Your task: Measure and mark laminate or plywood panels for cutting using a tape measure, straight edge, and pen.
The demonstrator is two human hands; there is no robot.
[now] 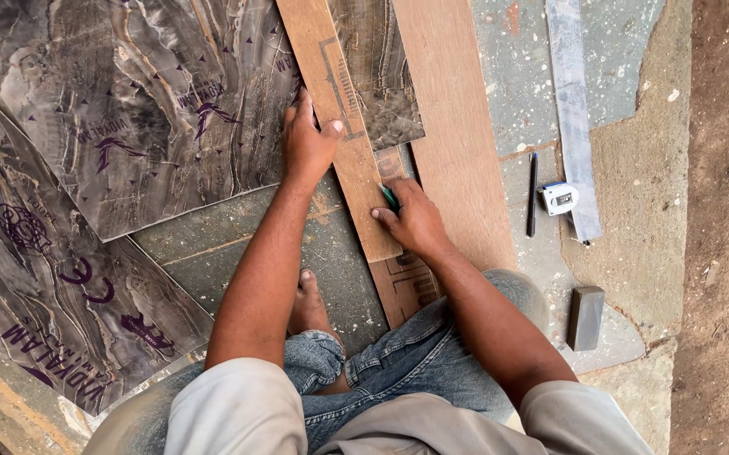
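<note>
My left hand [308,139] presses flat on a narrow light wooden strip [331,93] that lies diagonally over marbled laminate sheets. Its thumb rests on the strip's face. My right hand [415,221] is shut on a small green pencil [390,196], whose tip touches the strip's right edge near its lower end. A wider reddish plywood plank [457,126] runs alongside, just to the right of the strip. My bare foot [308,305] and jeans-clad knee show below the hands.
Large dark marbled laminate sheets [128,109] cover the floor at left. To the right lie a black pen [532,194], a white tape measure [559,198], a long metal ruler [573,109] and a grey block [586,317]. Bare earth lies at far right.
</note>
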